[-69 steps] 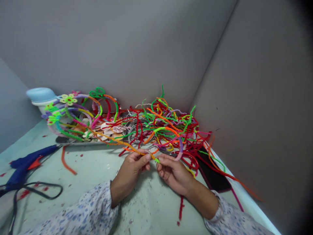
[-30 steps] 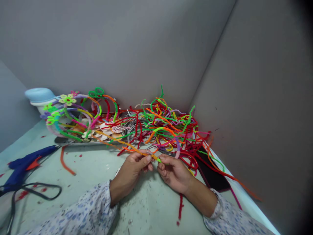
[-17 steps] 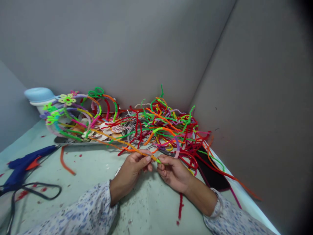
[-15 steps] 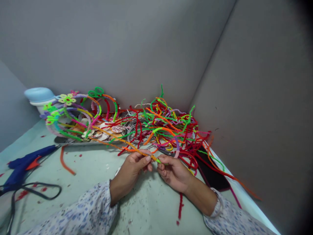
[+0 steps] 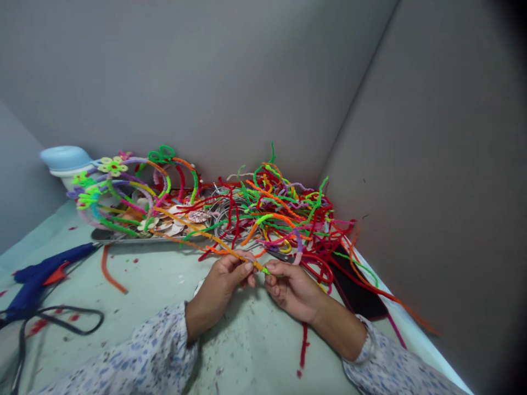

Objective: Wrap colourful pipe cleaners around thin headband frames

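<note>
My left hand (image 5: pixel 225 282) pinches an orange pipe cleaner (image 5: pixel 201 229) between thumb and fingers. The orange strand runs from my fingers up and left toward the tray. Just right of my left thumb, the held piece turns bright green, and my right hand (image 5: pixel 291 286) pinches it at that green part (image 5: pixel 264 269). The two hands are close together over the table, slightly apart. Beyond my right hand curves a multicoloured wrapped band (image 5: pixel 275 219), orange and green with a purple and pink end.
Behind the hands lies a tangled heap of pipe cleaners (image 5: pixel 313 206) beside coiled wire (image 5: pixel 226 211). A metal tray (image 5: pixel 119 239) holds shells and flower-topped headbands (image 5: pixel 113 166). At left are a blue glue gun (image 5: pixel 53 269) with its cord and a blue-lidded container (image 5: pixel 68 159). Grey walls stand behind and right.
</note>
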The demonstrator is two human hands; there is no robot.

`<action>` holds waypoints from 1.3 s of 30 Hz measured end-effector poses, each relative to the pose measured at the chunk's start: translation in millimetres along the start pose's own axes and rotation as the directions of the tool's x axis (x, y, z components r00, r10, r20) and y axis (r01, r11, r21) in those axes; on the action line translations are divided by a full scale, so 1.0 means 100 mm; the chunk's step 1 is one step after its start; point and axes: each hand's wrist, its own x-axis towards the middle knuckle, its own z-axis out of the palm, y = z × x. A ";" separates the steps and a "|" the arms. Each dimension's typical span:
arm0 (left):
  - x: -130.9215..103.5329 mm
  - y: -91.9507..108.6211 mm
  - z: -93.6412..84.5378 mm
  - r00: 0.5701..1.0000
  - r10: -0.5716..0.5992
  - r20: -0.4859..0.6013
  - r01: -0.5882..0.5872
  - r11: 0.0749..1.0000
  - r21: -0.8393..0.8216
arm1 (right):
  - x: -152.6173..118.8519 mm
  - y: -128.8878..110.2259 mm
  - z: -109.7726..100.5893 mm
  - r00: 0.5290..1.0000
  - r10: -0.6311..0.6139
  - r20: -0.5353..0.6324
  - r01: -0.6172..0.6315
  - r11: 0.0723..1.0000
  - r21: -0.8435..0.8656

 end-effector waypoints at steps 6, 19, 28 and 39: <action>0.00 -0.02 -0.03 1.000 0.017 0.024 -0.018 0.999 0.040 | 0.01 0.00 -0.02 1.000 -0.006 0.025 0.007 0.999 -0.034; 0.00 -0.03 0.03 0.999 -0.014 -0.052 0.019 0.996 0.086 | 0.02 0.07 0.01 0.954 -0.295 0.054 0.298 0.953 -0.063; -0.06 0.01 0.03 0.981 0.149 -0.125 -0.093 0.923 0.374 | 0.01 0.11 0.05 0.948 -0.310 0.075 0.319 0.914 -0.253; -0.08 0.02 0.05 0.972 0.113 -0.204 -0.016 0.904 0.427 | 0.00 0.09 0.07 0.958 -0.278 0.077 0.288 0.904 -0.317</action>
